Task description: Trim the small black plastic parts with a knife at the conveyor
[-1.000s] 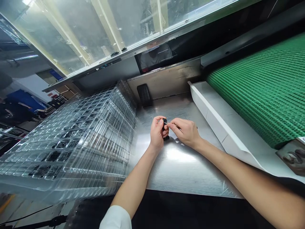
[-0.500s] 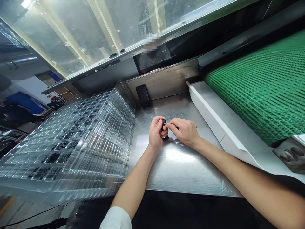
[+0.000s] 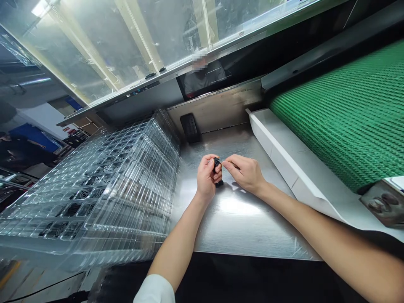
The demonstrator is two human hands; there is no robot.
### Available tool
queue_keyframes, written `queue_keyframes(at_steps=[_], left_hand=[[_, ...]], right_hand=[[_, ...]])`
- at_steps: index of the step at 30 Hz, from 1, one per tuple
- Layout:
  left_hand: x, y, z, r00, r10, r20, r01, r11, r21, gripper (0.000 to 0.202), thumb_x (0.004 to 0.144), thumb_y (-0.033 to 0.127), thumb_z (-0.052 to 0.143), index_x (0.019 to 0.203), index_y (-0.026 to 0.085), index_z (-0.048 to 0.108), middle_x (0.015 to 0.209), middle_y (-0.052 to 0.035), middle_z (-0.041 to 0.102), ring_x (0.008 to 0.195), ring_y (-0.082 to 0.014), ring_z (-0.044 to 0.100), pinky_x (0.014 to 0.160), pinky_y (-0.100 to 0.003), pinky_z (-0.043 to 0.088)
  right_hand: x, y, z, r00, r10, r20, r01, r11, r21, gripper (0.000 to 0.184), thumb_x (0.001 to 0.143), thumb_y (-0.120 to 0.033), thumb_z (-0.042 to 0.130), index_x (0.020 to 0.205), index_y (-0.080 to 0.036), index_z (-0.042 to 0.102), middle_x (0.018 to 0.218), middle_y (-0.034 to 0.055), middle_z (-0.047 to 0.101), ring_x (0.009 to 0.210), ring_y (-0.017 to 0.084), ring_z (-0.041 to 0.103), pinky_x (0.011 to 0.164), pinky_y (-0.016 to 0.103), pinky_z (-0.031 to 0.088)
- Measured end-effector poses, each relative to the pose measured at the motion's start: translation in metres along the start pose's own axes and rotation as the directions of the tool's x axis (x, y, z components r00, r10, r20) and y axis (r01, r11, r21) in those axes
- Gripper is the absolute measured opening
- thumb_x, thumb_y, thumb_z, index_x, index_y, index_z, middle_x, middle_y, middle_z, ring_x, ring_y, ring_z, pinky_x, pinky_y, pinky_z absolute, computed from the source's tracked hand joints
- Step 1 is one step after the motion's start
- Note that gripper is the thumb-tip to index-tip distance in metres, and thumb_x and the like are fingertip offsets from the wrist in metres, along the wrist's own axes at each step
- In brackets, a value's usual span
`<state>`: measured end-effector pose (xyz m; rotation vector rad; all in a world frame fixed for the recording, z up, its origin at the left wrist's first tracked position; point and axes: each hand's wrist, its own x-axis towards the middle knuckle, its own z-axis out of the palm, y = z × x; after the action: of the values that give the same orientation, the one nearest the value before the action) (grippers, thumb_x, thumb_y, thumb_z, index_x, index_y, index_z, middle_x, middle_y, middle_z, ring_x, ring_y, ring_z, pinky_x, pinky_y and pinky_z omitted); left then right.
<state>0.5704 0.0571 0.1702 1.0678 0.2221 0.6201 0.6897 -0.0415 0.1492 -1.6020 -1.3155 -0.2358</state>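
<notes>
My left hand point(image 3: 206, 174) is closed around a small round black plastic part point(image 3: 216, 162), held up between thumb and fingers above the metal work surface point(image 3: 243, 227). Just right of it, my right hand point(image 3: 244, 171) has its thumb and index finger pinched together close to the part's edge. Whatever is in that pinch, if anything, is too small to make out. Below my left hand another small black piece point(image 3: 220, 183) shows on the metal, partly hidden by the fingers.
Tall stacked clear plastic trays point(image 3: 135, 168) with black parts in their pockets stand at left. A black rectangular tray point(image 3: 190, 127) leans against the back wall. A white guide rail point(image 3: 277, 151) borders the green conveyor belt point(image 3: 347, 122) at right. A person point(image 3: 23, 147) is far left.
My right fingertips have drawn slightly right, away from the black part. The part has turned a little in my left hand, showing more of its face.
</notes>
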Motion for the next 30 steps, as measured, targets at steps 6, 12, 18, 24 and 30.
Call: queue_keyframes(at_steps=[6,12,18,24,30], left_hand=[[-0.001,0.0,0.001,1.0,-0.01,0.003,0.01,1.0,0.007,0.038,0.083,0.048,0.076,0.102,0.021,0.055,0.063,0.0064,0.045,0.045,-0.0049,0.031,0.043,-0.018,0.018],[-0.001,-0.001,0.001,1.0,-0.023,0.021,0.023,1.0,0.0,0.039,0.083,0.047,0.076,0.102,0.021,0.055,0.064,0.0063,0.045,0.045,-0.0047,0.03,0.043,-0.018,0.017],[0.0,-0.002,-0.001,1.0,-0.019,0.003,0.019,1.0,-0.016,0.037,0.084,0.047,0.074,0.103,0.021,0.055,0.066,0.006,0.045,0.045,-0.0047,0.03,0.043,-0.018,0.016],[0.001,-0.004,-0.001,1.0,-0.021,-0.008,0.021,1.0,-0.005,0.038,0.083,0.047,0.076,0.103,0.021,0.055,0.064,0.0062,0.047,0.045,-0.0052,0.033,0.042,-0.018,0.018],[0.003,-0.01,-0.002,1.0,-0.017,0.006,0.016,0.998,0.056,0.043,0.081,0.052,0.077,0.101,0.019,0.058,0.06,0.0069,0.048,0.042,-0.0043,0.029,0.04,-0.018,0.018]], right_hand=[[-0.001,-0.005,0.0,1.0,-0.002,0.001,0.002,0.999,0.037,0.036,0.107,-0.047,0.048,0.088,-0.024,0.069,0.083,0.0033,0.069,0.075,0.018,0.062,0.069,0.031,0.042],[0.0,-0.003,0.0,1.0,0.016,-0.027,-0.016,1.0,0.01,0.038,0.106,-0.049,0.049,0.085,-0.024,0.069,0.081,0.0039,0.067,0.072,0.018,0.06,0.066,0.032,0.04],[0.003,-0.008,-0.004,0.997,0.054,-0.054,-0.048,0.994,0.102,0.04,0.105,-0.052,0.049,0.085,-0.023,0.067,0.077,0.0028,0.061,0.065,0.017,0.053,0.064,0.032,0.039],[0.004,-0.009,0.0,0.996,0.082,-0.04,-0.072,0.976,0.205,0.03,0.099,-0.049,0.061,0.088,-0.022,0.068,0.079,0.0021,0.061,0.062,0.016,0.048,0.059,0.031,0.037],[0.003,-0.007,0.003,0.993,0.104,-0.046,-0.091,0.97,0.226,0.025,0.098,-0.039,0.063,0.081,-0.022,0.066,0.076,0.001,0.061,0.064,0.016,0.049,0.061,0.03,0.038]])
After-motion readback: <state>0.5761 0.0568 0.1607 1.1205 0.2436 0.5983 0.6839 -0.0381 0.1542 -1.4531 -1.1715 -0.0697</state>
